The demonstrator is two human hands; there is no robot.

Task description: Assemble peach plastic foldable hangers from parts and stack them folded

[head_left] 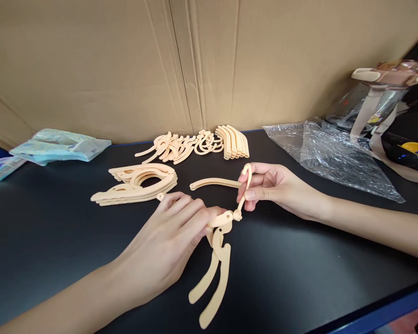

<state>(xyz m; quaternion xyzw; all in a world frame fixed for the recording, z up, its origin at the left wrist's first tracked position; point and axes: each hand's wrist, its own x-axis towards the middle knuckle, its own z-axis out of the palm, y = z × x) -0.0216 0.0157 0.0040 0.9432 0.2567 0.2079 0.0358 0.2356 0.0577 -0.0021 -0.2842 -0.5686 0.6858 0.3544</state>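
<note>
Cream plastic folding hanger arms hang from my left hand, whose fingers are closed around their upper ends. Two of the arms point down toward the front of the table. My right hand pinches a hanger hook of the same plastic, curved end up. The hook's round foot sits right beside the holed end of the upper arm; whether the two are joined I cannot tell. Behind the right fingers lies a loose curved arm, its right end hidden by the hand.
A stack of folded hangers lies left of centre. Farther back are loose hanger arms, several hooks and a bundle of arms. Tissue packs sit left; clear plastic wrap and a strapped bottle are right. Cardboard stands behind.
</note>
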